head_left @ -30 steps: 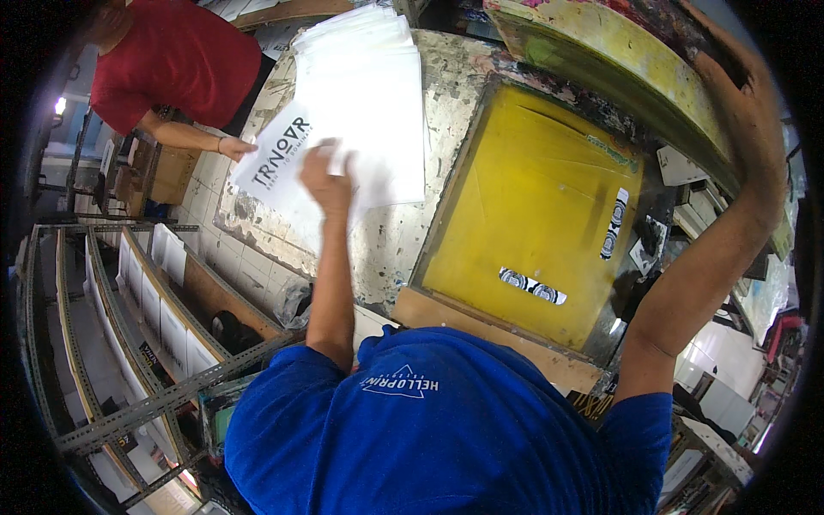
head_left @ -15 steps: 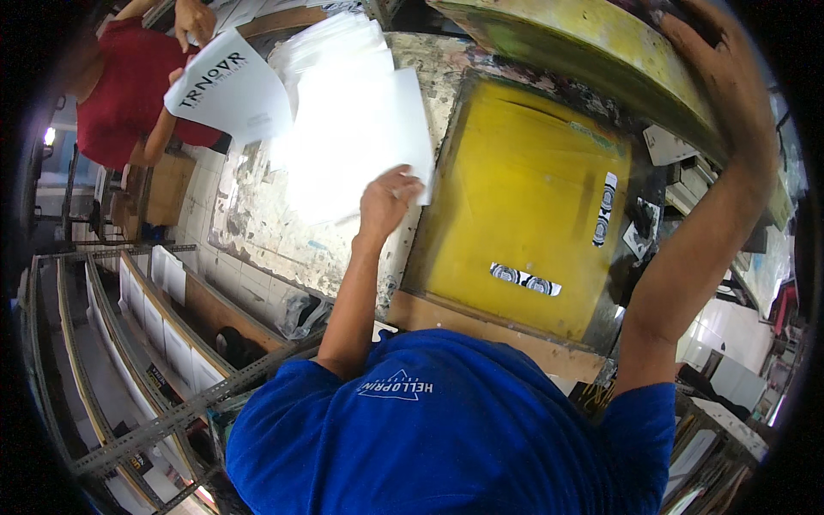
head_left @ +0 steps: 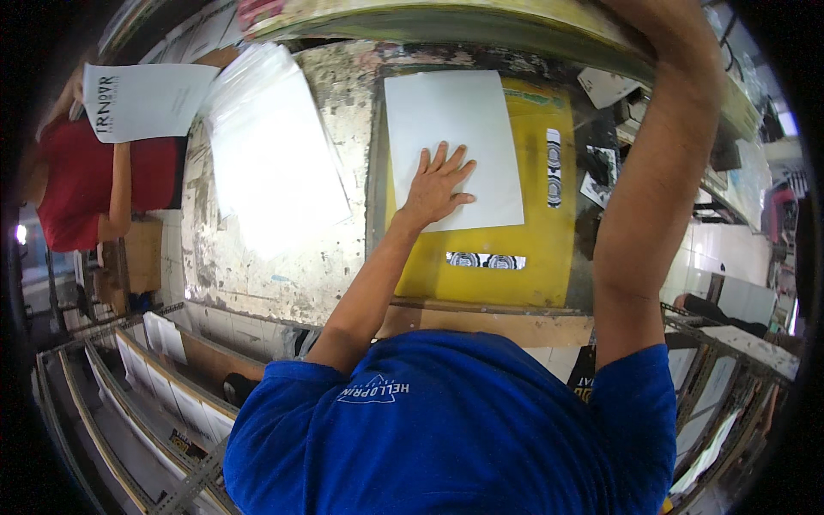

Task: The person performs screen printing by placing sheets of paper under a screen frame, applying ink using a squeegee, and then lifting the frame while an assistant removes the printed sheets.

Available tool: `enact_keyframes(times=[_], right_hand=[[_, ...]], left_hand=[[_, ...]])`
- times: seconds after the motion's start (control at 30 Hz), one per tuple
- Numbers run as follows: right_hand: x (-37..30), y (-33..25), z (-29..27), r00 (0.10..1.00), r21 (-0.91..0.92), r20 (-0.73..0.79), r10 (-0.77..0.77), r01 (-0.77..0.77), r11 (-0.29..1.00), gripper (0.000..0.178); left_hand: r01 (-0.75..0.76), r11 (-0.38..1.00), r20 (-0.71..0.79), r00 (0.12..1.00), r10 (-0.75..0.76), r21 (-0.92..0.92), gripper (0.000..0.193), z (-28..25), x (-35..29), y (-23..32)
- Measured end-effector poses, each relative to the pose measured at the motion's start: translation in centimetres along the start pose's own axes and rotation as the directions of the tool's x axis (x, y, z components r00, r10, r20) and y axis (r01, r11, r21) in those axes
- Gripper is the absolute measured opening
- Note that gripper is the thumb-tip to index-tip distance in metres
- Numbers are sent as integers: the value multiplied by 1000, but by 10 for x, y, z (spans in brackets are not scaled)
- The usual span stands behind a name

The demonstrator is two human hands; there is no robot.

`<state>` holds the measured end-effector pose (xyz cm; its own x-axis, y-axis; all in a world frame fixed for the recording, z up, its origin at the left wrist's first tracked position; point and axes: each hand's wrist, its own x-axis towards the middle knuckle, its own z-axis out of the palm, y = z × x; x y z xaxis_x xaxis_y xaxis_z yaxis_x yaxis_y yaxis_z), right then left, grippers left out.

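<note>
the left hand (head_left: 439, 190) lies palm down with the fingers spread wide; it pinches nothing, but presses flat on the near left part of a white sheet (head_left: 459, 103). this sheet lies on the left and far part of a yellow board (head_left: 506, 290). the right hand (head_left: 659, 24) is at the far edge of the view, beside a raised, yellow-stained frame (head_left: 463, 27); it is mostly cut off, so i cannot tell its grip. on the board, one patterned strip (head_left: 486, 260) lies on the near side of the sheet, and a second strip (head_left: 554, 167) on its right, both apart from it. to the left, a stack of white sheets (head_left: 270, 159) rests on a worn, stained table (head_left: 339, 112). farther left, a co-worker (head_left: 90, 189) in a red shirt holds up a printed sheet (head_left: 154, 99) with dark lettering.
</note>
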<state>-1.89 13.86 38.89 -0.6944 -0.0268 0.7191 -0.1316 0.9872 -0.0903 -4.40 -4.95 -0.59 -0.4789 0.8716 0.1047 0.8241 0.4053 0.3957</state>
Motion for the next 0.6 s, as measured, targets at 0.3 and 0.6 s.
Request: enact_keyframes(times=[0.3,0.6], right_hand=[[18,2,-37,922,345,387,4,-148,927,43],[9,4,-18,983,240,186,-9,-37,970,47]], left_hand=[[-106,994,135,985,111,-40,76,23,17,41],[-124,990,99,987,130,-67,77,25,-5,52]])
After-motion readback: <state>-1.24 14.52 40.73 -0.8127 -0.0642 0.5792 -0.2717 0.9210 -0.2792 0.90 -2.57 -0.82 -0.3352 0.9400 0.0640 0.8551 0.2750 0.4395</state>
